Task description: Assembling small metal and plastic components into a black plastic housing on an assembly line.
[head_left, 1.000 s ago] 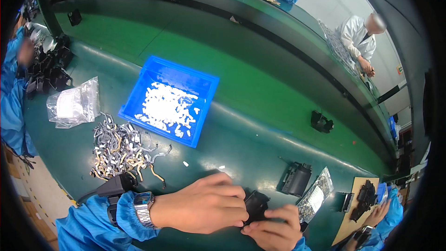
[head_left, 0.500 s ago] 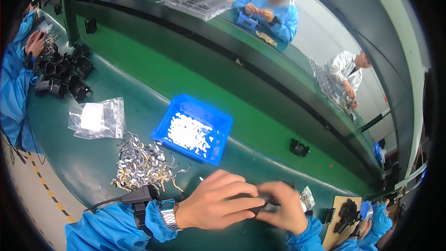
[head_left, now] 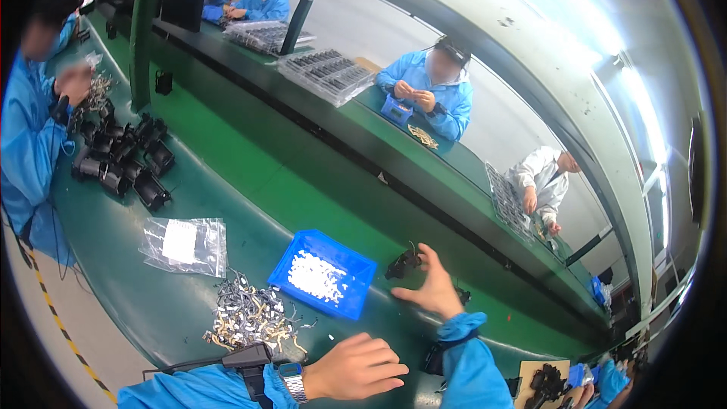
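My right hand reaches past the bench edge over the green strip, thumb and fingers spread apart. Just beyond its fingertips sits a black plastic part with a thin wire sticking up. Another dark part shows partly behind that hand. My left hand hovers low over the bench, fingers loosely extended, with nothing visible in it. Left of it lies a pile of short grey and tan wires with white ends. Behind both stands a blue tray holding many small white pieces.
A clear plastic bag with a white label lies left of the tray. Black plastic housings are heaped further left, beside a person in blue. Black parts on a tan board stand at lower right. Other people sit across the green strip.
My hands have parted: the right went forward over the green strip, and the dark part they held is no longer between them. A black part now sits by the right fingers. The view has tilted up.
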Motion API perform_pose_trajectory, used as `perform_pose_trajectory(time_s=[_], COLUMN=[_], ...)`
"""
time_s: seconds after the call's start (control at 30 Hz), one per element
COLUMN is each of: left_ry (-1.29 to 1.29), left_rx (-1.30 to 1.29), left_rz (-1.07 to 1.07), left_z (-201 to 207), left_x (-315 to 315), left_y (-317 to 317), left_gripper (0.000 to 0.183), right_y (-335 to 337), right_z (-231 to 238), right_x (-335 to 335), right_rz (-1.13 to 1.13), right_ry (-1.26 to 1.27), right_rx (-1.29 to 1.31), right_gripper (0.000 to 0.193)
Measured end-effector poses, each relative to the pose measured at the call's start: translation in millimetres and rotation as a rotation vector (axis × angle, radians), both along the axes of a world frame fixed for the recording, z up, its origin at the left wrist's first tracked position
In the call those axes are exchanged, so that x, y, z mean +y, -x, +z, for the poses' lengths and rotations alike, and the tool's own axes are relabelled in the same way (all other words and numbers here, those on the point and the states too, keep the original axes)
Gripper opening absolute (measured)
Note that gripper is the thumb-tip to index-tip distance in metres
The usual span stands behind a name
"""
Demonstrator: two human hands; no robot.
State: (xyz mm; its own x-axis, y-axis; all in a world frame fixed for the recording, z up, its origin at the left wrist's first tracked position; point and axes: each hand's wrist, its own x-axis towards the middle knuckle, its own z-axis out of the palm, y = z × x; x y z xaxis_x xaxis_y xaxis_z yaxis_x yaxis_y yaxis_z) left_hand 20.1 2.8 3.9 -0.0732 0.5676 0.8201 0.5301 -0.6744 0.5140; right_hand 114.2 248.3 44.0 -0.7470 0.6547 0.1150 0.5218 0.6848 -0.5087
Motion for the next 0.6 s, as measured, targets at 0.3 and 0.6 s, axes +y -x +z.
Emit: perform_pose_trajectory(time_s=[0.3,0.6], left_ry=[0.009,0.211], left_rx=[0.107,0.064], left_rz=[0.001,0.032], left_z=[18.4,3.5], left_x=[-6.2,-8.3], left_y=[4.0,9.4], left_gripper=[0.018,0.024], right_y=[-125.7,-92.0], right_z=[-19.5,51.8], right_x=[75.9,-53.2], right_rz=[-0.177,0.062], right_ry=[-0.093,-0.045], right_rx=[-0.146,-0.012], right_gripper=[0.062,0.029])
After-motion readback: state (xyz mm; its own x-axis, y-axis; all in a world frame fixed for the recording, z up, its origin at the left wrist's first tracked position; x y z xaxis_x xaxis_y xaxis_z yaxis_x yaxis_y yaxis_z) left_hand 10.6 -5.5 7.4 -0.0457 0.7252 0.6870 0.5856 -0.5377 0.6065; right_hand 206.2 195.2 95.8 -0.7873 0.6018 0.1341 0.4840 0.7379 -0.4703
